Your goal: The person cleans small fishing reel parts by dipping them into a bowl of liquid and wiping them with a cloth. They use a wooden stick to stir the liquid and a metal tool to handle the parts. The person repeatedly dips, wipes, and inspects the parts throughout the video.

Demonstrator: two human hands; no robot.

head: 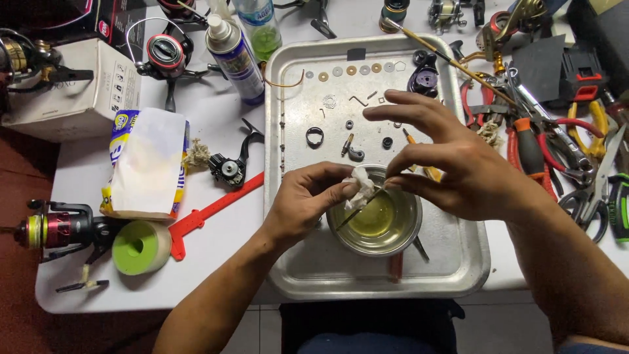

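From the head view I see my left hand (pixel 304 203) pinched shut on a crumpled white tissue (pixel 360 186), held just above the near-left rim of a small metal bowl (pixel 377 242) that has yellowish liquid in it. My right hand (pixel 458 174) comes in from the right; its thumb and forefinger close on the top end of a thin dark rod (pixel 359 210), while the other fingers fan out loosely toward the far side. The rod slants down and to the left over the bowl, passing against the tissue, so the two hands meet there. I judge the rod to be light and stiff, probably slick from the liquid, and easy to drop or bend, so a fingertip pinch near one end, with the tissue wrapped round the shaft, seems the safest hold. The tissue is soft, likely damp, and would tear if tugged hard. The bowl sits on a metal tray (pixel 301 275) on the white tabletop (pixel 78 164); it looks shallow and could slop if nudged. On the far part of the tray lie small washers (pixel 357 69) in a row, tiny and easily scattered. To the left stand a spray can (pixel 234 59) and a green tape roll (pixel 141 247); to the right lie pliers (pixel 531 147).
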